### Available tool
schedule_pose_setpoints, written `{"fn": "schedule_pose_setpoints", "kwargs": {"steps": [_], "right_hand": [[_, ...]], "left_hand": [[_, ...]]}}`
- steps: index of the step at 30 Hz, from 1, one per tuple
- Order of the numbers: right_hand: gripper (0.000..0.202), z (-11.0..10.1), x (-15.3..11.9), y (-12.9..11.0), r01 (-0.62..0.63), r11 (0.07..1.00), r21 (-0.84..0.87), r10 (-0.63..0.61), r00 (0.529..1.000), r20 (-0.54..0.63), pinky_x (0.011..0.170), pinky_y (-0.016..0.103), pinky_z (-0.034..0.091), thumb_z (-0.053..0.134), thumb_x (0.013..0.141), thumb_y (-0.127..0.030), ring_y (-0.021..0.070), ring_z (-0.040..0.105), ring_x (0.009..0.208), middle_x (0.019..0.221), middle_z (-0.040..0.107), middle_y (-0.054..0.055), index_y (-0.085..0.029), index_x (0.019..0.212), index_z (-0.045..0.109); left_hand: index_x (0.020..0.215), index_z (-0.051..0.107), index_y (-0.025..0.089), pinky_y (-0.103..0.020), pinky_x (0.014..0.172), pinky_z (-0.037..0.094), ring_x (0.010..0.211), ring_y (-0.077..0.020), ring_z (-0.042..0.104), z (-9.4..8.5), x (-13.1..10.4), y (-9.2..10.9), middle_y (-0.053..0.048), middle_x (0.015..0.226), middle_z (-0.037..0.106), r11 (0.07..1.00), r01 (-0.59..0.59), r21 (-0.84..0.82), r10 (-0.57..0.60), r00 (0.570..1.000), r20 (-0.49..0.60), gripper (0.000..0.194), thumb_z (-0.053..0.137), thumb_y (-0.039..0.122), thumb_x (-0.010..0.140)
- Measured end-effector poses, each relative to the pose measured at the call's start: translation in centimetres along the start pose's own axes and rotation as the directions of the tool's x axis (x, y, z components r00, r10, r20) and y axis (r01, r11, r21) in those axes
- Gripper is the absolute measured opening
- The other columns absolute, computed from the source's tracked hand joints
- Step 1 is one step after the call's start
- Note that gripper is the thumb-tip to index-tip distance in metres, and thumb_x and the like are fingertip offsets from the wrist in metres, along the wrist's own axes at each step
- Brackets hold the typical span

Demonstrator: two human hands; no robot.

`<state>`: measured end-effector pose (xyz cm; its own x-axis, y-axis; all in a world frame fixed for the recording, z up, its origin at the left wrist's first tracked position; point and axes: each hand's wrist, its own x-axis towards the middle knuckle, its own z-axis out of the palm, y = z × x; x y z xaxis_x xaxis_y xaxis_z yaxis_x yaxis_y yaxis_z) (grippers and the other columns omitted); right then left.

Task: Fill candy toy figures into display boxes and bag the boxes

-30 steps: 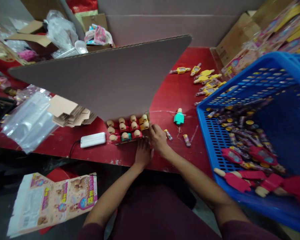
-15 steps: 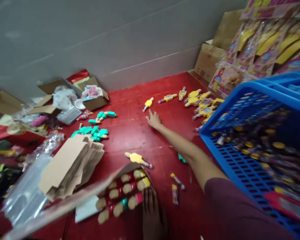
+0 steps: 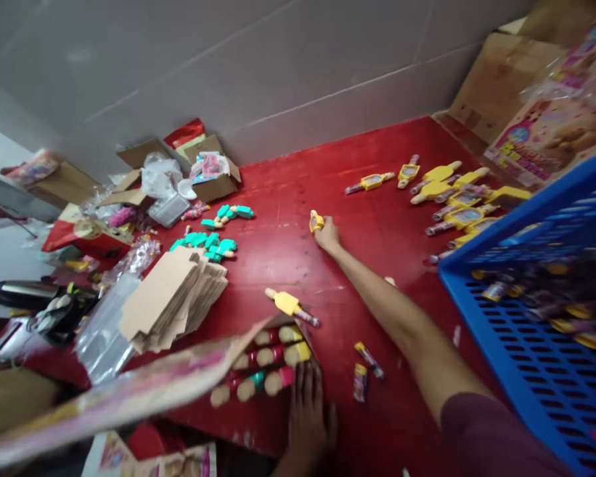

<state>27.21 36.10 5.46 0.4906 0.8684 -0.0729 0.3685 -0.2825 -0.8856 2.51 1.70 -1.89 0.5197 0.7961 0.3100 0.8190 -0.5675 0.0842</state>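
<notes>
My right hand [image 3: 328,236] reaches far across the red table, its fingers closed on a yellow toy hand mirror [image 3: 316,221]. The tube handle of that toy is hidden by the fingers. Palm down, my left hand [image 3: 308,411] rests with fingers stretched out against the near right end of an open display box [image 3: 179,377]. Rows of round beige toy tops [image 3: 273,382] with red, yellow, pink and teal parts show inside the box. Just beyond the box lies another yellow toy mirror [image 3: 287,303] with a candy tube handle.
Several yellow toys [image 3: 440,173] lie at the back right beside a blue basket [image 3: 477,331] of candy tubes. Two small tubes [image 3: 360,383] lie right of my left hand. Teal toys [image 3: 211,242] and a cardboard stack [image 3: 173,298] are on the left.
My right hand has closed on the yellow toy mirror, which has turned in my fingers. My left hand stays by the box. The view has shifted, showing more on the left.
</notes>
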Motion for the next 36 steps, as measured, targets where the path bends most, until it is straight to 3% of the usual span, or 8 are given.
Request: {"fn": "schedule_pose_setpoints", "kwargs": {"steps": [4, 7, 10, 13, 16, 20, 26, 36], "right_hand": [[0.042, -4.4, -11.1, 0.8, 0.005, 0.97, 0.243, -0.031, 0.994, 0.102, 0.07, 0.038, 0.057, 0.039, 0.089, -0.026, 0.0185, 0.067, 0.076, 0.092, 0.067, 0.006, -0.017, 0.13, 0.039], [0.037, -8.3, -20.9, 1.2, 0.076, 0.752, 0.655, -0.123, 0.992, 0.027, 0.07, 0.039, 0.057, 0.045, 0.087, -0.039, 0.0176, 0.066, 0.075, 0.095, 0.064, 0.003, -0.025, 0.122, 0.046], [0.034, -11.4, -28.6, 1.3, 0.112, 0.768, 0.631, -0.083, 0.994, -0.076, 0.071, 0.036, 0.056, 0.065, 0.077, -0.043, 0.016, 0.062, 0.074, 0.09, 0.061, 0.0, -0.024, 0.103, 0.053], [0.035, -13.0, -32.6, 1.2, 0.109, 0.878, 0.465, -0.135, 0.991, 0.022, 0.071, 0.032, 0.054, 0.075, 0.07, -0.039, 0.0154, 0.06, 0.073, 0.084, 0.06, -0.001, -0.022, 0.093, 0.055], [0.036, -13.0, -34.0, 1.3, 0.22, 0.922, 0.318, -0.27, 0.955, 0.123, 0.076, 0.033, 0.053, 0.078, 0.068, -0.036, 0.0168, 0.062, 0.081, 0.093, 0.063, 0.001, -0.022, 0.091, 0.054], [0.03, -11.4, -34.2, 1.8, 0.4, 0.892, 0.21, -0.439, 0.877, 0.195, 0.081, 0.037, 0.052, 0.074, 0.074, -0.038, 0.0201, 0.063, 0.091, 0.105, 0.066, 0.006, -0.02, 0.095, 0.06], [0.03, -9.0, -33.7, 2.3, 0.494, 0.866, 0.079, -0.491, 0.809, 0.323, 0.074, 0.036, 0.052, 0.067, 0.08, -0.041, 0.0203, 0.065, 0.082, 0.097, 0.071, 0.007, -0.019, 0.1, 0.066], [0.026, -8.5, -31.5, 0.4, 0.608, 0.793, 0.036, -0.525, 0.652, 0.547, 0.071, 0.033, 0.052, 0.06, 0.085, -0.04, 0.0204, 0.066, 0.077, 0.092, 0.072, 0.009, -0.018, 0.097, 0.065]], "left_hand": [[0.153, 0.015, 0.005, -0.055, 0.112, 0.038, 0.148, -0.0331, 0.018, -0.8, 0.5, -0.2, -0.021, 0.154, 0.033, 0.997, -0.022, -0.08, 0.025, 0.999, 0.029, 0.077, 0.049, 0.024, 0.086], [0.152, 0.019, 0.005, -0.056, 0.114, 0.034, 0.148, -0.0335, 0.017, -0.5, 0.3, -0.3, -0.022, 0.154, 0.033, 0.992, -0.02, -0.127, 0.027, 0.998, 0.057, 0.074, 0.048, 0.028, 0.088], [0.149, 0.027, 0.004, -0.056, 0.116, 0.029, 0.148, -0.0336, 0.018, -0.6, 0.1, -0.2, -0.022, 0.152, 0.036, 0.988, -0.028, -0.152, 0.038, 0.997, 0.063, 0.068, 0.048, 0.03, 0.089], [0.146, 0.033, 0.007, -0.058, 0.118, 0.021, 0.148, -0.033, 0.019, -1.1, 0.0, 0.1, -0.019, 0.152, 0.037, 0.989, -0.003, -0.148, 0.011, 0.999, 0.053, 0.062, 0.047, 0.031, 0.09], [0.145, 0.038, 0.008, -0.057, 0.119, 0.017, 0.147, -0.0333, 0.02, -1.5, -0.3, 0.2, -0.016, 0.153, 0.037, 0.988, 0.02, -0.153, -0.012, 0.998, 0.056, 0.058, 0.045, 0.031, 0.091], [0.141, 0.044, 0.009, -0.058, 0.118, 0.017, 0.146, -0.0357, 0.021, -1.4, -0.8, 0.3, -0.014, 0.151, 0.041, 0.984, 0.019, -0.179, -0.008, 0.998, 0.065, 0.053, 0.044, 0.029, 0.092], [0.14, 0.047, 0.011, -0.059, 0.118, 0.018, 0.144, -0.0367, 0.025, -1.1, -1.3, 0.2, -0.013, 0.146, 0.048, 0.98, 0.02, -0.2, -0.001, 0.996, 0.092, 0.051, 0.044, 0.027, 0.092], [0.141, 0.046, 0.01, -0.062, 0.116, 0.018, 0.141, -0.0383, 0.03, -1.1, -1.4, 0.1, -0.014, 0.152, 0.039, 0.989, -0.016, -0.144, 0.028, 0.996, 0.086, 0.052, 0.043, 0.03, 0.093]]}}
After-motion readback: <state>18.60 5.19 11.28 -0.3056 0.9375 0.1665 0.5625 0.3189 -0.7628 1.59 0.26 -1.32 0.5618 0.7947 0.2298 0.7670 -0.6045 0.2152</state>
